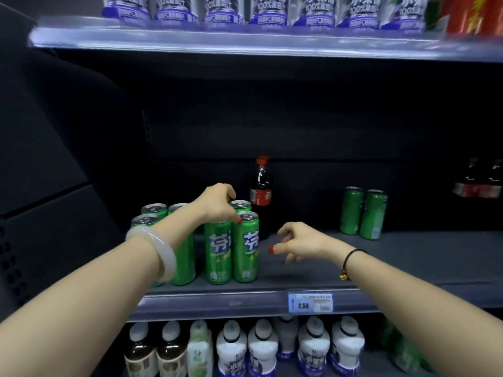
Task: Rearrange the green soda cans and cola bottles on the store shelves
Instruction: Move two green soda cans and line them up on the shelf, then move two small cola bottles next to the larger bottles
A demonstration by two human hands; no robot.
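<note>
- The left hand (217,205) curls its fingers and thumb over the top rim of the front can (217,254). This can belongs to the cluster (153,209) of green cans at the left of the middle shelf (381,262). A top-only hold on a tall, slim can looks weak, so a quick lift could let it slip or swing.
- The next can (246,251) stands against it on the right. Dragging the front can sideways instead of lifting it could tip the next can toward the shelf edge.
- The bottle (261,191) stands upright just behind the cluster. A push backward could knock it over.
- The right hand (296,242) hovers over bare shelf just right of the cluster, fingers loosely bent, holding nothing. It steadies nothing, so a toppling can may get past it.
- A pair of cans (363,213) stands well apart to the right, so carrying one across the open shelf gives more chance of a drop.
</note>
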